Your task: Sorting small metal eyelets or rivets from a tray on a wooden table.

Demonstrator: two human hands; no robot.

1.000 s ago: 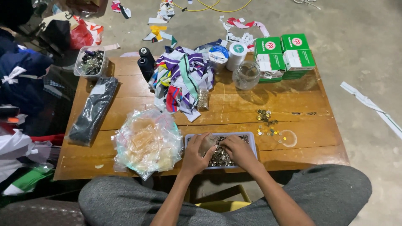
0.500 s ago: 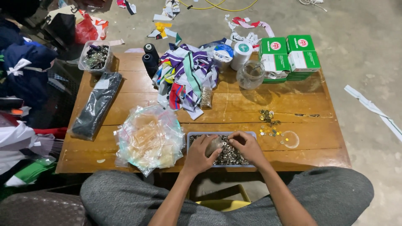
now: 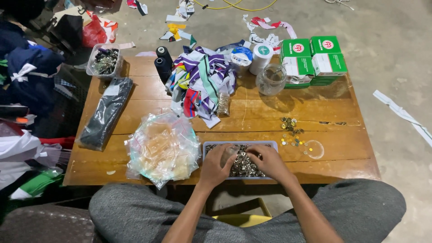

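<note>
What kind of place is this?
Probably a small garment or sewing workshop. A low wooden table holds a pile of colourful striped fabric strips, black thread cones and a shallow tray of small metal buttons; cloth scraps litter the concrete floor.

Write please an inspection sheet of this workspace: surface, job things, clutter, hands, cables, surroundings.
Surface: wooden table, worn, scratched.
Job things: grey tray at the near edge, full of small metal parts; a small clear bag seems held over it.
Clutter: pile of clear bags, dark packet, striped ribbons, two black spools, tub of parts, glass jar, green boxes, loose metal bits.
Hands: left hand and right hand both in the tray, fingers curled among the parts.
Cables: yellow cord on the floor beyond the table.
Surroundings: concrete floor with fabric scraps; clothes heap at left.
</note>
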